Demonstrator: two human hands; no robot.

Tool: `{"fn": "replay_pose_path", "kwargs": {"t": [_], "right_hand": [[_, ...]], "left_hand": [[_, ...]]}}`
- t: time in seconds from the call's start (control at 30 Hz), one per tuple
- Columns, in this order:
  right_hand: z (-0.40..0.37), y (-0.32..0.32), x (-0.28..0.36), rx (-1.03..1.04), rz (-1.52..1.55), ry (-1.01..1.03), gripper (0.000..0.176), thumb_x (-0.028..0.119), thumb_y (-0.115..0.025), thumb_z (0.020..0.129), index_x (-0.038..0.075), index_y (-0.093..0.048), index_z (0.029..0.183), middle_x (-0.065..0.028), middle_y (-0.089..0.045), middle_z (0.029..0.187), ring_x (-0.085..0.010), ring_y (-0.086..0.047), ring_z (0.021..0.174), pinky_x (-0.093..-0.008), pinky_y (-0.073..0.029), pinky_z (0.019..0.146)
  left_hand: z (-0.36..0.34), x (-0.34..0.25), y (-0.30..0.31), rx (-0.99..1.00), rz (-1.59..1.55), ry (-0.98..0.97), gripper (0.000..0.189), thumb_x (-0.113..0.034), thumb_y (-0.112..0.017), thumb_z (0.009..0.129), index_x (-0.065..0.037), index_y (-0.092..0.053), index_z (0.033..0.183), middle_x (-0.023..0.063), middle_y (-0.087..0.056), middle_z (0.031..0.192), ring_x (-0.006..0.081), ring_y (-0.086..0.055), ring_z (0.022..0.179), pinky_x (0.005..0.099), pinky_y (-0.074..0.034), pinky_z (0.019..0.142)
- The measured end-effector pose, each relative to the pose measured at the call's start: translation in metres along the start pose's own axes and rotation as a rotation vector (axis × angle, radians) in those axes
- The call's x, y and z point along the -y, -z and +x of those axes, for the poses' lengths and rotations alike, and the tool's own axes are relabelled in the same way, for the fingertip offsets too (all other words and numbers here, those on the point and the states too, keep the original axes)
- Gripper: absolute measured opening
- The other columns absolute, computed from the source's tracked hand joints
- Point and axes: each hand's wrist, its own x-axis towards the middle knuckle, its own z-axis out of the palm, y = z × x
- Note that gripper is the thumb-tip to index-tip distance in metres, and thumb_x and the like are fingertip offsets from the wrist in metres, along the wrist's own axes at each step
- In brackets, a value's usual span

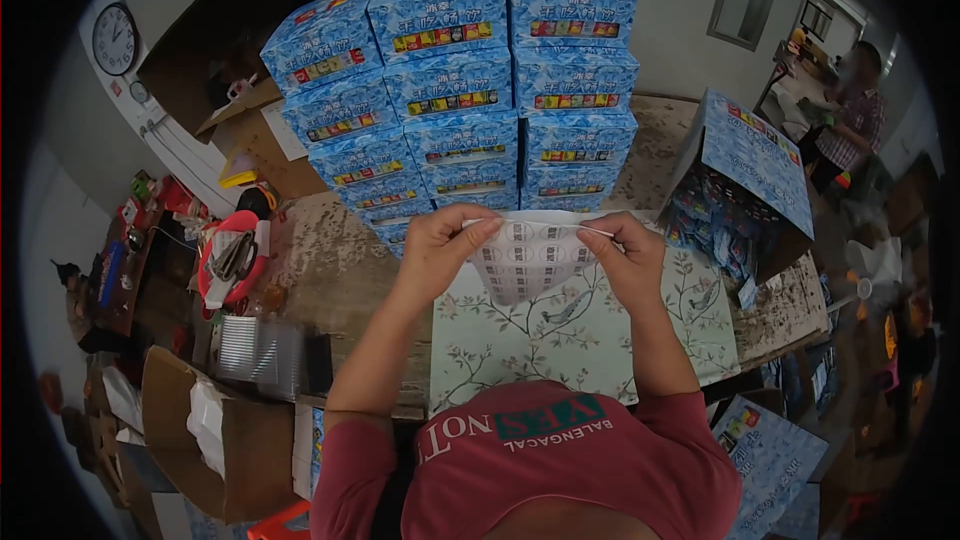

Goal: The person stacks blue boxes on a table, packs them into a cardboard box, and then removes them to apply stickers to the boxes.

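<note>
Between my two hands is a sheet of round printed stickers (530,262), white with dark lettering, held up over the table. My left hand (447,242) pinches its upper left corner between thumb and fingers. At the upper right corner, my right hand (628,250) grips the sheet the same way. The lower part of the sheet hangs down and narrows away from me. Beneath it lies a pale green mat (500,345) with a flower and bird pattern. Just behind the sheet rise stacked blue printed boxes (462,85).
An open blue box (755,155) with packets inside stands tilted at the right. A red basin (232,258), clear plastic trays (262,352) and an open cardboard carton (190,430) are at the left. Another person (852,115) is at the far right. A clock (115,38) hangs on the wall.
</note>
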Motion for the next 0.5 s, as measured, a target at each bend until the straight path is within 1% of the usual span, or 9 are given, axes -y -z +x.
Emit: {"fn": "replay_pose_path", "kwargs": {"t": [0.07,0.1,0.17,0.27,0.33,0.37,0.43,0.47,0.5], "right_hand": [[0.0,-0.005,0.0,-0.032,-0.073,0.019,0.009,0.009,-0.067,0.08,0.001,-0.064,0.084,-0.0031,-0.064,0.071,-0.0059,-0.058,0.065,-0.0201,-0.044,0.056],[0.0,-0.008,-0.004,-0.087,-0.039,0.052,0.009,0.008,-0.067,0.08,0.001,-0.063,0.085,-0.0035,-0.064,0.07,-0.0061,-0.058,0.065,-0.0203,-0.044,0.055],[0.0,-0.012,-0.003,-0.135,0.002,0.085,0.009,0.008,-0.067,0.079,0.001,-0.063,0.085,-0.0038,-0.064,0.07,-0.0064,-0.058,0.064,-0.0205,-0.044,0.055],[-0.001,-0.013,0.006,-0.09,-0.112,0.233,0.009,0.007,-0.066,0.08,0.002,-0.063,0.086,-0.0054,-0.064,0.068,-0.007,-0.058,0.062,-0.0198,-0.043,0.052],[-0.001,-0.01,0.012,-0.05,-0.109,0.04,0.011,0.009,-0.067,0.078,0.004,-0.063,0.087,-0.0051,-0.063,0.073,-0.011,-0.06,0.07,-0.026,-0.046,0.067],[0.003,-0.007,0.018,-0.052,-0.11,0.044,0.011,0.009,-0.067,0.078,0.004,-0.063,0.087,-0.0051,-0.063,0.073,-0.011,-0.06,0.07,-0.026,-0.046,0.067],[0.018,-0.001,0.033,-0.151,-0.703,0.42,0.014,0.01,-0.067,0.076,0.007,-0.063,0.089,-0.003,-0.06,0.08,-0.0164,-0.057,0.081,-0.0348,-0.038,0.086],[0.022,0.0,0.035,-0.156,-0.709,0.415,0.014,0.01,-0.067,0.076,0.007,-0.063,0.089,-0.003,-0.06,0.08,-0.0164,-0.057,0.081,-0.0348,-0.038,0.086],[0.026,0.001,0.035,-0.059,-0.656,0.459,0.014,0.011,-0.066,0.076,0.008,-0.063,0.089,-0.0022,-0.059,0.082,-0.018,-0.055,0.083,-0.0369,-0.033,0.09]], "left_hand": [[0.006,-0.021,-0.01,-0.283,0.43,-0.151,0.023,-0.017,-0.067,0.079,-0.006,-0.065,0.099,0.0081,-0.065,0.094,0.0172,-0.062,0.083,0.0325,-0.048,0.076],[0.008,-0.034,-0.016,-0.285,0.432,-0.154,0.023,-0.017,-0.067,0.079,-0.006,-0.065,0.099,0.0081,-0.065,0.094,0.0172,-0.062,0.083,0.0325,-0.048,0.076],[0.01,-0.056,-0.029,-0.429,1.026,-0.595,0.024,-0.019,-0.07,0.074,-0.008,-0.066,0.096,0.0092,-0.063,0.096,0.0217,-0.061,0.088,0.0429,-0.039,0.09],[0.016,-0.047,-0.036,-0.298,0.936,-0.66,0.02,-0.018,-0.07,0.072,-0.009,-0.067,0.09,0.0073,-0.064,0.086,0.0207,-0.06,0.084,0.0465,-0.031,0.095],[0.018,-0.035,-0.031,-0.214,0.866,-0.619,0.018,-0.018,-0.07,0.072,-0.009,-0.067,0.087,0.0064,-0.063,0.08,0.0205,-0.06,0.081,0.0448,-0.034,0.092],[0.02,-0.031,-0.029,-0.124,0.792,-0.579,0.015,-0.018,-0.07,0.072,-0.009,-0.067,0.085,0.0054,-0.063,0.075,0.0203,-0.059,0.077,0.043,-0.036,0.09],[0.024,-0.028,-0.029,-0.118,0.75,-0.562,0.013,-0.017,-0.069,0.073,-0.009,-0.067,0.083,0.0047,-0.062,0.071,0.0205,-0.059,0.074,0.0417,-0.037,0.088],[0.025,-0.029,-0.03,-0.11,0.711,-0.54,0.01,-0.016,-0.069,0.074,-0.009,-0.067,0.08,0.0039,-0.06,0.067,0.0207,-0.058,0.07,0.0404,-0.037,0.086],[0.027,-0.03,-0.031,-0.103,0.707,-0.544,0.01,-0.016,-0.069,0.074,-0.009,-0.067,0.08,0.0039,-0.06,0.067,0.0207,-0.058,0.07,0.0404,-0.037,0.086]]}}
